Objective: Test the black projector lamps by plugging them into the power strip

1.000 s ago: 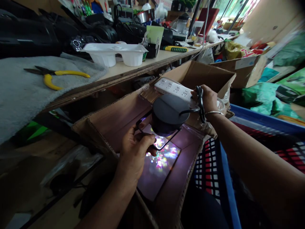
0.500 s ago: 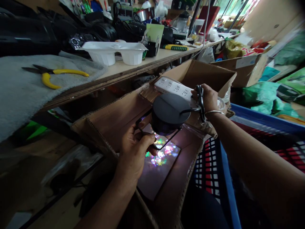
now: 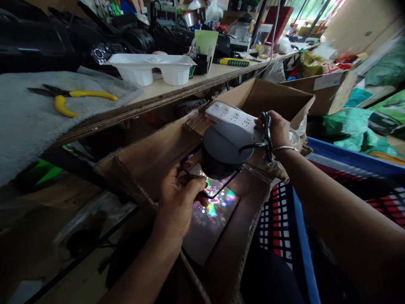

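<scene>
My left hand [image 3: 182, 190] is closed around the thin metal bracket of a round black projector lamp [image 3: 226, 145]. The lamp hangs over an open cardboard box [image 3: 152, 166] and throws coloured spots onto a pale sheet [image 3: 202, 236] at its bottom. My right hand [image 3: 276, 130] is closed on a bundled black power cord [image 3: 266, 135], at the near end of a white power strip [image 3: 232, 116]. Whether a plug sits in a socket there is hidden by the fingers.
Left of the box, a workbench holds yellow-handled pliers [image 3: 65, 101] on a grey cloth [image 3: 25, 122], a white plastic tray [image 3: 174, 71] and a yellow-green tool [image 3: 234, 62]. A blue plastic basket [image 3: 303, 240] stands at the right. Another cardboard box [image 3: 335, 95] is behind.
The coloured light on the sheet has shifted its pattern and hues. Both hands and the lamp stay in nearly the same place.
</scene>
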A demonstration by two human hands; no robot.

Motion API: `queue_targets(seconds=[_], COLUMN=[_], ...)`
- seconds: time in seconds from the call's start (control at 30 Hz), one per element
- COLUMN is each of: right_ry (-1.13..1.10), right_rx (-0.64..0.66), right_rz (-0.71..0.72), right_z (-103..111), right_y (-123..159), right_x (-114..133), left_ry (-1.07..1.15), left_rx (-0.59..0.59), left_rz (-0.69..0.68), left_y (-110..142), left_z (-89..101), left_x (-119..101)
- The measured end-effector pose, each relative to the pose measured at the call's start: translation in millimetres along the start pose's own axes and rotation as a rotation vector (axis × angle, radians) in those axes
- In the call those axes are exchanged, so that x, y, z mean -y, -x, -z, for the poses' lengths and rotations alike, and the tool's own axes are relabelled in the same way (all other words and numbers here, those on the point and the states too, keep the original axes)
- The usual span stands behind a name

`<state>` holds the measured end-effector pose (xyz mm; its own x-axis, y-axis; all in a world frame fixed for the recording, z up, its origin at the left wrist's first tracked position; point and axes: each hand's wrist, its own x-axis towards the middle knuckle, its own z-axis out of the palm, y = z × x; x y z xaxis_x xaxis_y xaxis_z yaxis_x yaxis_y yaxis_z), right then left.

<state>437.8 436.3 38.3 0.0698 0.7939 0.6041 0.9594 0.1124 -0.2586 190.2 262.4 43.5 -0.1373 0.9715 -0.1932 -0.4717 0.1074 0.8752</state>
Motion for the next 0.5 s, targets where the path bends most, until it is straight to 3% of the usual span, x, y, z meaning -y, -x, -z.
queue_targets(seconds=[0.5], right_ry=[0.005], right_rx=[-0.006], right_rz=[-0.001], right_z=[-1.7], right_y=[-0.1], right_x=[-1.9], left_ry=[-0.019], left_rx=[0.000], left_rz=[0.016], left_y=[1.1], left_z=[1.2], left_x=[-1.2])
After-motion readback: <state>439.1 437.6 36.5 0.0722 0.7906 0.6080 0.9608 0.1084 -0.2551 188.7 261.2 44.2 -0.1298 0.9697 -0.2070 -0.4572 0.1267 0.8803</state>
